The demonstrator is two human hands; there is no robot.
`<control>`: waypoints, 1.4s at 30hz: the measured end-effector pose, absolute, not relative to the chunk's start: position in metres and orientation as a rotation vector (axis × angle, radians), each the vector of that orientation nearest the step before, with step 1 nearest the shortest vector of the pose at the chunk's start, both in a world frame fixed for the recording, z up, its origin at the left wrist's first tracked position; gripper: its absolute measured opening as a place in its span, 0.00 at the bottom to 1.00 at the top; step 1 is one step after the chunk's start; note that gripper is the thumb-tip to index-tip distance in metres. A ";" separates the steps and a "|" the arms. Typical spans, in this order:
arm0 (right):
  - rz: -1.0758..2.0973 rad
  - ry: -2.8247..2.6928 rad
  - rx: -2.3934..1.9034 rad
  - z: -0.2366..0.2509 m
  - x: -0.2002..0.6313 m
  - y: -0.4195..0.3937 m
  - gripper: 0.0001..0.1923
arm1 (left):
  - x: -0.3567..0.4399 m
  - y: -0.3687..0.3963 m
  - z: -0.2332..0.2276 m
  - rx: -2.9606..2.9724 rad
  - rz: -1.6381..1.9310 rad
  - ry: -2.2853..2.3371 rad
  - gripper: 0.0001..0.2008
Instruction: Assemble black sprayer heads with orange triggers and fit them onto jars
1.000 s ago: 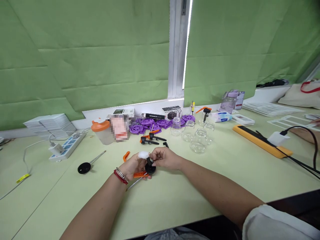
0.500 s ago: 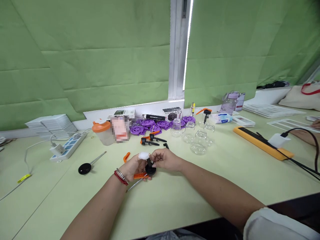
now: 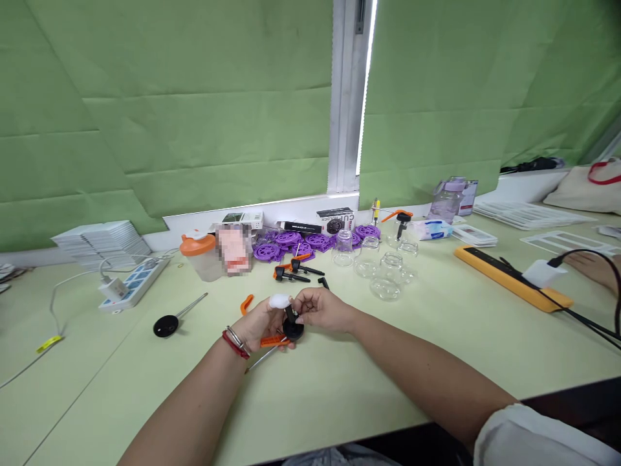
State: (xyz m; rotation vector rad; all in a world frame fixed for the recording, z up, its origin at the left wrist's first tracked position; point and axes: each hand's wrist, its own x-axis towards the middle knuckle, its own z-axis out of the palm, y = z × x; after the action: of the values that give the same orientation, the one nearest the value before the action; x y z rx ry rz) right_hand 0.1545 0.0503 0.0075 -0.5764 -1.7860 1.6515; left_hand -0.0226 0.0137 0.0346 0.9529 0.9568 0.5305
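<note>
Head view: both hands meet over the pale green table, near its middle. Left hand, palm up, with a white bandage on one fingertip and a red and metal bracelet at the wrist, has its fingers curled around a small black round cap with a short black stem on top; an orange lever piece lies under the same hand, and a thin metal rod runs out from it toward the near left. Right hand comes in from the right, fingertips pinched together on the stem of the cap. Just left of the hands lies a loose orange clip; farther left, a black disc with a metal rod. Beyond the hands lie black pump parts with orange levers, a pile of purple plastic wheels, and a cluster of small clear glass jars. Far left: a white power strip and a stack of white trays. An orange-lidded shaker cup stands by the window sill. At right, an orange bar with a white charger on it; another person's hand rests at the far right edge.
</note>
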 end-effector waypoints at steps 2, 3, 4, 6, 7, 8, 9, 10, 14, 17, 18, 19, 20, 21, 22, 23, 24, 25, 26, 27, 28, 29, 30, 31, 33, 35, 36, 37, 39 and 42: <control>1.658 -1.784 -0.586 0.009 0.155 0.050 0.16 | -0.022 0.013 0.035 0.963 0.530 0.964 0.28; 1.660 -1.783 -0.590 0.009 0.155 0.049 0.16 | -0.022 0.013 0.035 0.967 0.528 0.969 0.28; 1.663 -1.781 -0.593 0.009 0.155 0.049 0.16 | -0.022 0.013 0.035 0.972 0.525 0.972 0.28; 1.668 -1.775 -0.595 0.010 0.154 0.049 0.16 | -0.022 0.012 0.036 0.980 0.519 0.972 0.28; 1.671 -1.773 -0.594 0.010 0.154 0.049 0.16 | -0.022 0.012 0.036 0.983 0.516 0.972 0.28; 1.672 -1.775 -0.594 0.009 0.154 0.049 0.15 | -0.022 0.012 0.036 0.985 0.518 0.972 0.28; 1.670 -1.778 -0.594 0.009 0.154 0.050 0.15 | -0.022 0.012 0.036 0.986 0.520 0.974 0.28; 1.664 -1.786 -0.593 0.009 0.155 0.050 0.15 | -0.022 0.012 0.037 0.986 0.523 0.978 0.28; 1.655 -1.811 -0.583 0.009 0.155 0.051 0.16 | -0.021 0.010 0.038 0.987 0.533 0.980 0.26; 1.676 -1.807 -0.576 0.010 0.156 0.050 0.17 | -0.020 0.009 0.038 0.989 0.546 0.971 0.24; 1.679 -1.805 -0.578 0.010 0.156 0.050 0.17 | -0.020 0.009 0.038 0.988 0.547 0.974 0.24; 1.680 -1.805 -0.579 0.010 0.156 0.050 0.17 | -0.020 0.009 0.038 0.988 0.545 0.978 0.24; 1.682 -1.801 -0.580 0.010 0.156 0.050 0.17 | -0.021 0.009 0.038 0.989 0.542 0.980 0.24; 1.686 -1.796 -0.580 0.010 0.155 0.050 0.17 | -0.021 0.009 0.037 0.991 0.538 0.978 0.24; 1.691 -1.789 -0.580 0.009 0.155 0.050 0.17 | -0.021 0.010 0.037 0.992 0.535 0.973 0.25; 1.694 -1.781 -0.580 0.009 0.155 0.050 0.17 | -0.021 0.010 0.037 0.990 0.532 0.967 0.25; 1.693 -1.776 -0.582 0.009 0.154 0.050 0.18 | -0.021 0.010 0.037 0.986 0.527 0.962 0.25; 1.687 -1.773 -0.584 0.008 0.154 0.049 0.18 | -0.021 0.011 0.037 0.983 0.523 0.962 0.26; 1.677 -1.774 -0.587 0.008 0.154 0.049 0.18 | -0.021 0.011 0.037 0.981 0.519 0.965 0.26; 1.664 -1.778 -0.588 0.008 0.154 0.049 0.18 | -0.021 0.011 0.037 0.980 0.515 0.966 0.27; 1.654 -1.784 -0.588 0.008 0.154 0.049 0.18 | -0.021 0.011 0.037 0.981 0.514 0.966 0.27; 1.648 -1.789 -0.586 0.008 0.154 0.049 0.18 | -0.022 0.012 0.036 0.984 0.515 0.964 0.28; 1.645 -1.793 -0.586 0.008 0.154 0.049 0.17 | -0.022 0.012 0.036 0.987 0.518 0.961 0.27; 1.643 -1.794 -0.586 0.007 0.154 0.049 0.17 | -0.022 0.012 0.036 0.989 0.521 0.956 0.27; 1.643 -1.795 -0.589 0.007 0.154 0.050 0.17 | -0.023 0.013 0.035 0.990 0.525 0.950 0.26; 1.639 -1.795 -0.592 0.007 0.154 0.050 0.16 | -0.023 0.014 0.034 0.989 0.524 0.953 0.26; 1.638 -1.793 -0.592 0.006 0.154 0.050 0.16 | -0.023 0.014 0.033 0.988 0.522 0.955 0.26; 1.639 -1.789 -0.592 0.006 0.154 0.051 0.16 | -0.024 0.014 0.033 0.987 0.520 0.959 0.26; 1.644 -1.778 -0.590 0.005 0.154 0.051 0.16 | -0.024 0.014 0.033 0.988 0.516 0.958 0.26; 1.643 -1.771 -0.587 0.005 0.154 0.051 0.16 | -0.023 0.013 0.035 0.995 0.514 0.944 0.26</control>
State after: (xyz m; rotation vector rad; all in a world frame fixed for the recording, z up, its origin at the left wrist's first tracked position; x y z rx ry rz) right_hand 0.1538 0.0514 0.0047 -0.5868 -1.7707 1.6428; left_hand -0.0232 0.0133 0.0349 0.9952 0.9435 0.5137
